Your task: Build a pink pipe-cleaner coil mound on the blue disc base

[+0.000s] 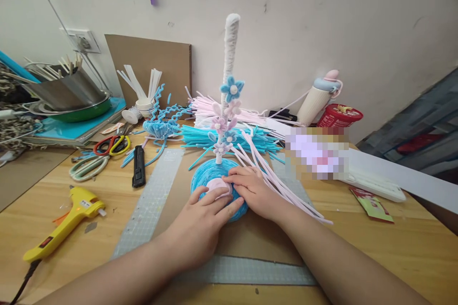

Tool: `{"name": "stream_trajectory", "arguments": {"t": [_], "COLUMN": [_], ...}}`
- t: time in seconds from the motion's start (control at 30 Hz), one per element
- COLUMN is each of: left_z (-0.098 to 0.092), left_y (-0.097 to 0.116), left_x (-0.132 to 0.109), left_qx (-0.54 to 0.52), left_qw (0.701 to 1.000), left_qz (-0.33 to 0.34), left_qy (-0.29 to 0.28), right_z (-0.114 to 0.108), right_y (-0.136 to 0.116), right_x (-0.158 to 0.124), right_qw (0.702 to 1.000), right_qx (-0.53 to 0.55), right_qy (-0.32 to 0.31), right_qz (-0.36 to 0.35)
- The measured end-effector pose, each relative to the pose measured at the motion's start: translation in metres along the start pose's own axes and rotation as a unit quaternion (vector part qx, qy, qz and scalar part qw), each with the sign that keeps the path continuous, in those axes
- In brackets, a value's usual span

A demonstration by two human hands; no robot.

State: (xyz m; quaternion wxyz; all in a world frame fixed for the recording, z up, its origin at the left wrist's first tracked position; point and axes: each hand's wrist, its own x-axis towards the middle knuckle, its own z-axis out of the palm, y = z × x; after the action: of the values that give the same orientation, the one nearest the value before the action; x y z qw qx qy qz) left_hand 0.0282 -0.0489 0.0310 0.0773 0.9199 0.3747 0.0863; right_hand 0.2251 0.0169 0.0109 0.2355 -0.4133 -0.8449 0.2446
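Observation:
A round disc of coiled light-blue pipe cleaner point(200, 171) with a pale pink centre point(214, 183) lies on a brown cardboard sheet point(257, 243). My left hand point(205, 217) rests on its near side, fingers spread over the pink centre and the blue rim. From the right, my right hand point(255, 190) lies on the disc with its fingers stretched out, their tips by the pink part. At the disc's far edge rises a white wrapped stick point(231, 47), upright, decorated with blue and pink fuzzy flowers point(232, 89). Whether the stick is joined to the disc I cannot tell.
Bundles of blue pipe cleaners point(200, 137) and pink pipe cleaners point(207, 105) lie behind. Left are a yellow glue gun point(67, 221), a black utility knife point(139, 167) and scissors point(89, 167). A bottle point(315, 100) and red tub point(338, 116) stand back right.

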Motion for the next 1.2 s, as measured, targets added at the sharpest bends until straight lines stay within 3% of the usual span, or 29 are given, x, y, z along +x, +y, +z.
{"name": "stream_trajectory", "arguments": {"t": [0.27,0.53,0.7,0.8,0.93,1.2], "left_z": [-0.005,-0.002,-0.001,-0.002,-0.003,-0.003], "left_y": [-0.02,-0.019,-0.019,-0.02,-0.019,-0.024], "left_x": [0.003,0.001,0.0,-0.001,-0.001,-0.001], "left_qx": [-0.09,-0.104,-0.118,-0.122,-0.124,-0.125], "left_qw": [0.996,0.994,0.992,0.992,0.992,0.992], "left_qz": [-0.003,0.004,0.004,0.0,0.002,0.016], "left_qy": [0.019,0.035,0.033,0.031,0.031,0.027], "right_z": [0.0,0.006,0.009,0.006,0.001,0.007], "right_y": [-0.001,-0.003,-0.002,-0.005,-0.016,-0.016], "right_x": [0.001,0.005,-0.001,-0.008,-0.014,-0.014], "right_qw": [1.0,1.0,0.979,0.977,0.992,0.998], "right_qx": [-0.006,-0.006,0.169,0.134,0.048,0.011], "right_qy": [-0.004,-0.009,0.101,0.148,0.106,0.056], "right_qz": [0.0,-0.002,0.059,0.075,0.053,0.024]}}
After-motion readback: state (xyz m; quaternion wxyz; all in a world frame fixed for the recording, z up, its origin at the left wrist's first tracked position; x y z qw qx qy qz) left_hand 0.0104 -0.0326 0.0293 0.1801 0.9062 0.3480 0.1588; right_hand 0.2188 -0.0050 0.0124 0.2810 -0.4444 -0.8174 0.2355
